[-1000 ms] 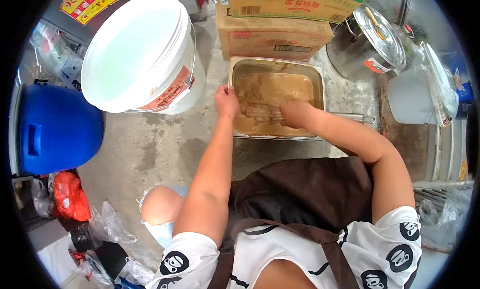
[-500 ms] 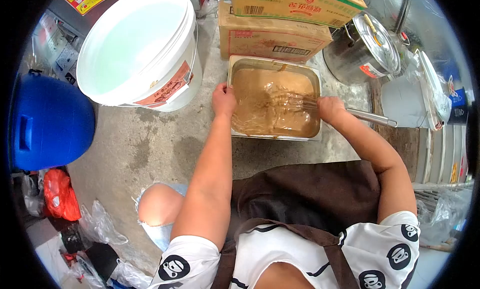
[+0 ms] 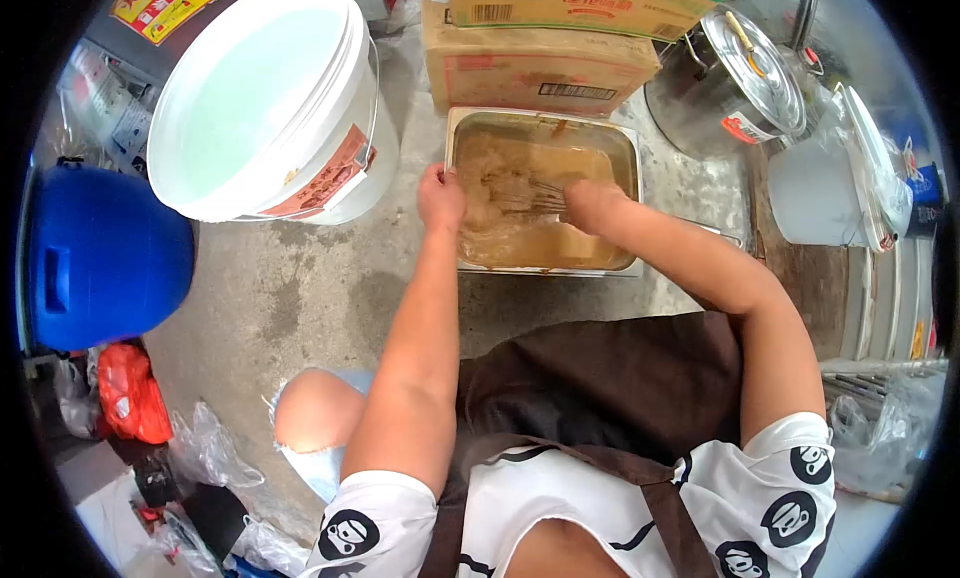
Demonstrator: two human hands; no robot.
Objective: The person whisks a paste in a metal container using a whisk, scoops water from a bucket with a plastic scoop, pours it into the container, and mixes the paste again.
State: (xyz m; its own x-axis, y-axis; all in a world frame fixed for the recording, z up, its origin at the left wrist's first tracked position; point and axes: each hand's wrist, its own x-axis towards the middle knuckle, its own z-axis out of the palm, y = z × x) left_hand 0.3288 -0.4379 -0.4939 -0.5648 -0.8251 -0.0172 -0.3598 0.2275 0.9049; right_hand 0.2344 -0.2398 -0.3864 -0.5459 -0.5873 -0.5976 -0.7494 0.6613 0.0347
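Floor dark-patched; metal pan near stacked cartons.

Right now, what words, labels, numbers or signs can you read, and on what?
"火": yellow sign; its other print is unreadable.
"莲花味精", apparently: upper cardboard box.
Too small or blurred: print on the lower cardboard box, white bucket and steel pot.

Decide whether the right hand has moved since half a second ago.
Yes: the right hand has moved leftward, judged against the lower cardboard box behind the tray.
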